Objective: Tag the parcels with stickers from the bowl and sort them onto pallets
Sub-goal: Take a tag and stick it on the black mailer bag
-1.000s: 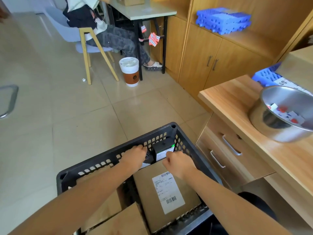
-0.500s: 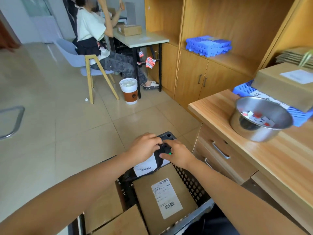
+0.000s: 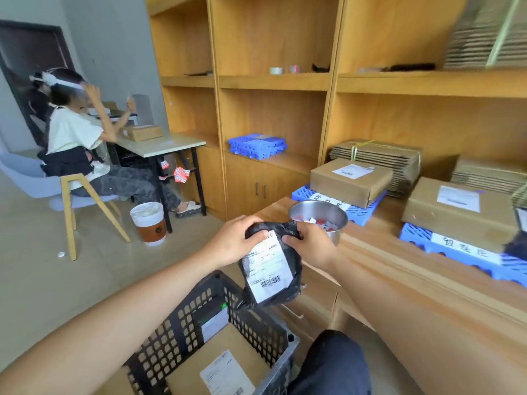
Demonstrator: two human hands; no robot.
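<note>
Left hand [image 3: 232, 242] and right hand [image 3: 310, 246] both grip the bunched top edge of a black poly-bag parcel [image 3: 288, 283]. Their fingers are curled into the plastic, with the crumpled neck of the bag between the two hands. The parcel hangs below them, slightly tilted, its white shipping label [image 3: 266, 267] facing the camera. It is held in the air just in front of the steel bowl [image 3: 339, 235].

Half a second earlier the parcel lay low at the far end of the black crate [image 3: 176, 332]. It is now lifted clear of the crate, which stands below and in front of the bowl and holds a cardboard box [image 3: 216, 346].

The bowl rests on a wooden counter [image 3: 399, 269] and contains red-and-white stickers [image 3: 322, 222]. Directly behind the bowl, a blue pallet [image 3: 360, 216] carries one carton [image 3: 342, 183]. To the bowl's right, a second pallet [image 3: 413, 235] carries a second carton [image 3: 445, 220].
</note>
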